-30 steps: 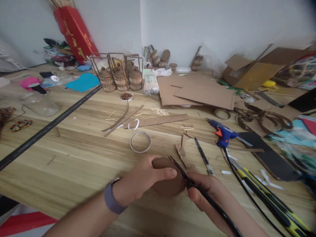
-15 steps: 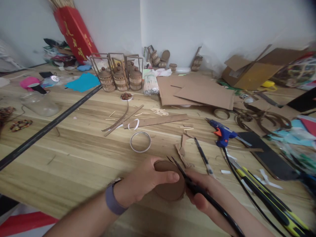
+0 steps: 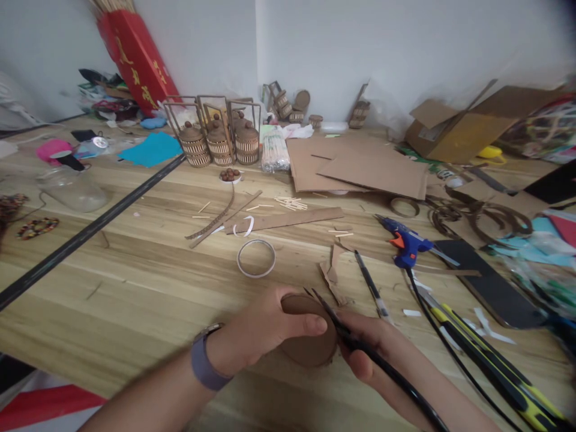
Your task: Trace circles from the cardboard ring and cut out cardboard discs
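A round cardboard disc is pinched in my left hand, the thumb lying across its face and the fingers hidden behind it. My right hand is closed around black-handled scissors. Their slightly parted blades lie at the disc's upper right edge. Just beyond the hands are a torn cardboard scrap, a dark pen and a white-edged ring, all on the wooden table.
On the right lie a blue glue gun, its black cord, a phone and a yellow-black utility knife. Several small lidded baskets stand at the back beside cardboard sheets. A glass jar lies at left.
My hands, the disc and the scissors hold almost the same position. The scissor blades seem to have opened very slightly.
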### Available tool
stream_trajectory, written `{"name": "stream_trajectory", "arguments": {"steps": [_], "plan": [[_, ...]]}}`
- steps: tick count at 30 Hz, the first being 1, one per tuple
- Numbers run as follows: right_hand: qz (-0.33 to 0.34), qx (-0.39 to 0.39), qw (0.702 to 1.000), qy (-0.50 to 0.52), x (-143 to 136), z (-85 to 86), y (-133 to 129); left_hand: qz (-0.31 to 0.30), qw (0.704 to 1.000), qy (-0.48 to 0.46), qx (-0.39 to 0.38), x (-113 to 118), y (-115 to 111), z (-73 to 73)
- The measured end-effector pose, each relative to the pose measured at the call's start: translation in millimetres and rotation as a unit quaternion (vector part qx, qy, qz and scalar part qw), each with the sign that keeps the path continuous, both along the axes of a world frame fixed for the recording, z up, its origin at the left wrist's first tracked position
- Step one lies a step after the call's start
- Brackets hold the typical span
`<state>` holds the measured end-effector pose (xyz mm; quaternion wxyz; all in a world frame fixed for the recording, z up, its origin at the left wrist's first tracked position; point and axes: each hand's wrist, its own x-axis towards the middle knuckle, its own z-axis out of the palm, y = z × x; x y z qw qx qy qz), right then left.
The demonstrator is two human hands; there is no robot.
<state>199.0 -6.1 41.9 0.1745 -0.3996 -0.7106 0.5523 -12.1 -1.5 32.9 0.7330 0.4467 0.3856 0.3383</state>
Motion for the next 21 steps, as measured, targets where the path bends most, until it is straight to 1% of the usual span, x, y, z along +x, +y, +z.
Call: {"name": "stream_trajectory", "arguments": {"steps": [5,9,13,15,17,19,20,21], "plan": [[-0.021,0.006,1.0,-0.016,0.9,-2.8,-1.8,0.002,1.0,0.003,-0.002,-0.3,0.3,-0.3],[-0.015,0.001,1.0,-0.025,1.9,-2.9,-2.3,-0.002,1.0,0.005,-0.001,-1.1,0.7,-0.4],[-0.023,-0.008,0.999,-0.03,0.1,-4.6,-1.6,-0.004,1.0,0.003,0.0,-1.3,0.8,-0.8],[-0.037,-0.005,0.999,-0.027,-0.9,-6.4,-1.9,0.028,1.0,0.007,-0.006,-0.9,1.6,-1.2],[-0.066,0.009,0.998,-0.016,-1.2,-7.6,-2.5,0.096,0.995,-0.005,-0.025,0.0,3.1,-1.8],[-0.1,0.031,0.994,-0.003,-1.2,-7.3,-2.8,0.16,0.984,-0.054,-0.055,1.7,4.5,-2.4],[-0.119,0.05,0.992,-0.001,-1.5,-6.7,-2.8,0.174,0.978,-0.089,-0.068,3.1,4.7,-2.7],[-0.137,0.071,0.988,-0.003,-2.2,-6.0,-2.7,0.174,0.974,-0.123,-0.076,4.8,4.4,-2.9]]}}
